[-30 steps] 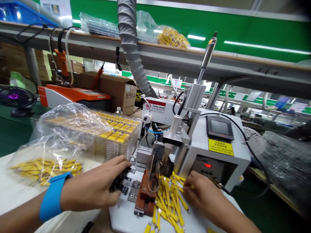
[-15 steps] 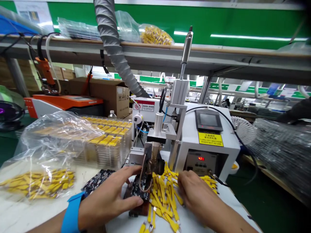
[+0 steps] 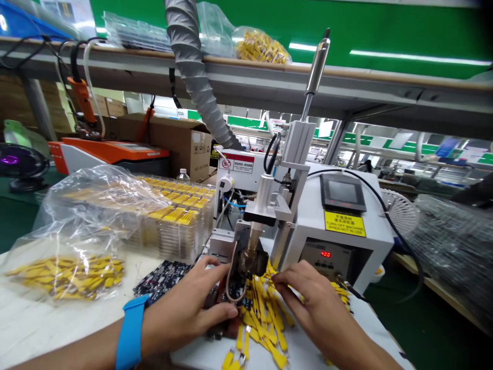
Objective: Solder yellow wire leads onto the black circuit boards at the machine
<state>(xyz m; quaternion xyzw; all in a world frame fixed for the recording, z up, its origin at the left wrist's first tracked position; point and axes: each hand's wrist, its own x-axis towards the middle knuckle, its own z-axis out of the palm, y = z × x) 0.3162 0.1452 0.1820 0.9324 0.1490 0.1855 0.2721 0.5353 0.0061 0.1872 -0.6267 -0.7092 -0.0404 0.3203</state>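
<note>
My left hand point(image 3: 188, 311), with a blue wristband, rests on a small dark circuit board point(image 3: 227, 300) that lies on the brown fixture under the machine's vertical head point(image 3: 256, 252); thumb and fingers pinch the board's edges. My right hand point(image 3: 308, 303) reaches into a heap of yellow cable pieces point(image 3: 265, 313) just right of the fixture, its fingertips pinched on one yellow piece close to the head. More dark circuit boards point(image 3: 164, 277) lie on the bench to the left of my left hand.
A white machine point(image 3: 346, 226) with a small screen and yellow label stands behind. Clear trays of yellow parts point(image 3: 181, 216) and a plastic bag of yellow pieces point(image 3: 73, 272) sit left. A grey duct point(image 3: 192, 67) hangs down; a white fan point(image 3: 398, 216) stands right.
My left hand carried the dark board from left of the fixture onto it under the head. My right hand moved slightly toward the head among the yellow pieces. The camera view shifted.
</note>
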